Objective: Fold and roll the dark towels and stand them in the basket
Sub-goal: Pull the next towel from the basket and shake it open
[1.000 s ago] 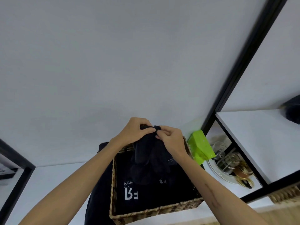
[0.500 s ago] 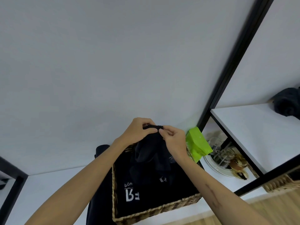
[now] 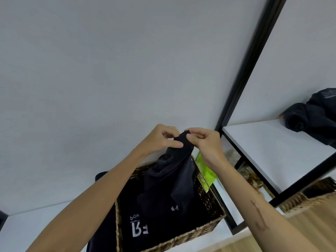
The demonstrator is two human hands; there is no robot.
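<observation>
Nearest the camera, the rectangular woven wicker basket point(image 3: 209, 228) holds dark cloth. Above it the left hand point(image 3: 160, 139) and right hand point(image 3: 205, 142) pinch the limp dark towel's point(image 3: 171, 179) top corner; they should spread along its edge before folding.

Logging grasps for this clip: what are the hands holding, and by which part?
Both the left hand and the right hand pinch the dark towel at its top edge; the rest hangs into the wicker basket.
</observation>
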